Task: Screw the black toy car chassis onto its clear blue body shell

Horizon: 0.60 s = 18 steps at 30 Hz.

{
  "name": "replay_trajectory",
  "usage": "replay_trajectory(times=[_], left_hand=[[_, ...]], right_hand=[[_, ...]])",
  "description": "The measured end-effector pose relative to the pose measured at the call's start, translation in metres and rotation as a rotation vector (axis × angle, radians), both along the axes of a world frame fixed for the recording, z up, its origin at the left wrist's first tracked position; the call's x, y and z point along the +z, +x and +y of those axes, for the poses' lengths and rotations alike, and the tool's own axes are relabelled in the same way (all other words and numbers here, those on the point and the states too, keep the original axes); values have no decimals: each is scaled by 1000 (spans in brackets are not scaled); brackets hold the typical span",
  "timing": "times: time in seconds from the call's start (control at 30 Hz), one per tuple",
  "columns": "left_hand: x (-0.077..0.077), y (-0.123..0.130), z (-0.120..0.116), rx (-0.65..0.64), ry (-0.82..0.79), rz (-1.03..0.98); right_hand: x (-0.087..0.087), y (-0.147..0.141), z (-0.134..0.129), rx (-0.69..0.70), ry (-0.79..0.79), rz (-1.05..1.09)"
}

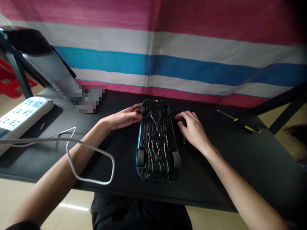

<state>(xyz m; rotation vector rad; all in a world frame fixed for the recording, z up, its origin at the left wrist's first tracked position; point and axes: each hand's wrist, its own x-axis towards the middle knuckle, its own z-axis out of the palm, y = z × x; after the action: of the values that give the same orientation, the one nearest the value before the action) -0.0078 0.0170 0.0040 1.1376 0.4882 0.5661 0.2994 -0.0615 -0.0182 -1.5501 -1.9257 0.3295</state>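
Observation:
A toy car (157,137) lies upside down on the black table, with its black underbody and wheels facing up and blue bodywork showing along the edges. My left hand (127,116) holds it by the left side, near the wheel at the far end; some fingertips are hidden behind the body. Just off the car's right side rests my right hand (192,127), fingers bent and thumb apart from the forefinger, with nothing visible between them. Close under its thumb side is a small thin metal piece (184,140), too small to name.
A screwdriver (247,127) with a yellow and black handle lies at the right. On the left are a white power strip (24,111), a looped white cable (112,166) crossing above my left forearm, and a grey device (50,67). Behind the table hangs a striped cloth (192,70).

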Motion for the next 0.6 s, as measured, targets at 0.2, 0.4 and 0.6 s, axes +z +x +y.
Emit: replay_trajectory(times=[0.2,0.4,0.6], left_hand=[[-7,9,2,-4,-187,0],[-4,11,0,-11,-192,-50],[-2,12,-2,-14,-173,-37]], right_hand=[[-6,4,-2,-30,126,-228],[-3,4,-1,-27,122,-243],[3,3,-1,-137,141,-220]])
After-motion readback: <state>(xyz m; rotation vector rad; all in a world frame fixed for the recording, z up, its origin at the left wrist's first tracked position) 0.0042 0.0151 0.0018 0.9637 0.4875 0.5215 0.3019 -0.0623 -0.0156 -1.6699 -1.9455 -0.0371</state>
